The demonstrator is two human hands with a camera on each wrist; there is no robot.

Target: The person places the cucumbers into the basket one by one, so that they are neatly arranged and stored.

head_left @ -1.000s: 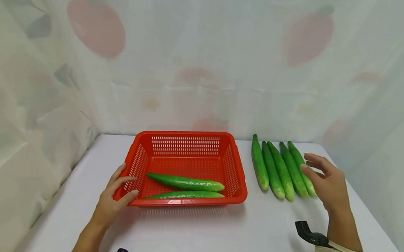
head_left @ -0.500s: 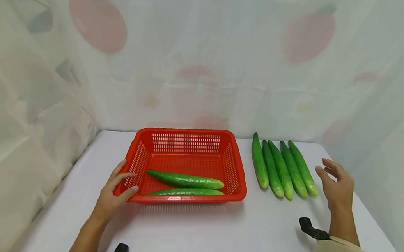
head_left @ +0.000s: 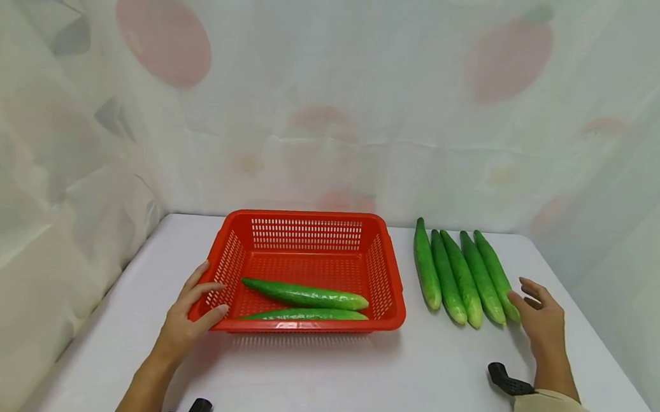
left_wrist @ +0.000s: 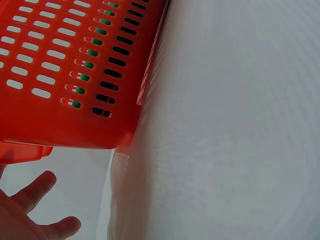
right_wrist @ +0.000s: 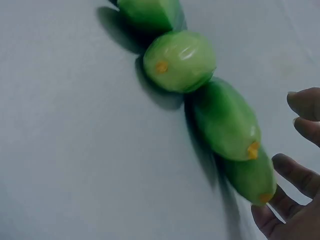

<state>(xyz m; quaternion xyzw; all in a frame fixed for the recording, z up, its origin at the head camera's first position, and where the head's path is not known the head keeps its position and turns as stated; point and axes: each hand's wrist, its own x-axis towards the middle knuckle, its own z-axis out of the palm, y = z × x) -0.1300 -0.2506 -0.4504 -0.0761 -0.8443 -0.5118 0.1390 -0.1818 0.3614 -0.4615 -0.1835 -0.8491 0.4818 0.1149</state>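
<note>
A red plastic basket [head_left: 303,265] has one cucumber [head_left: 306,295] lying crosswise in it and another cucumber [head_left: 311,314] partly hidden behind the front rim. My left hand [head_left: 179,323] holds the basket's left rim near the front corner, thumb and a finger over the edge; two fingers stick out free in the left wrist view. To the right, several cucumbers lie side by side, pale ends toward me. My right hand [head_left: 542,316], fingers loosely bent and apart, is beside the pale end of the rightmost cucumber [head_left: 495,268]; whether they touch I cannot tell.
A white-covered table [head_left: 317,384] carries everything. A pale patterned curtain [head_left: 325,103] hangs behind it, with more fabric [head_left: 48,212] along the left. The leftmost cucumber [head_left: 427,264] of the row lies a little right of the basket.
My right hand first drew back to the right from the row, then came down and left to the rightmost cucumber's near end. The left hand stayed on the basket.
</note>
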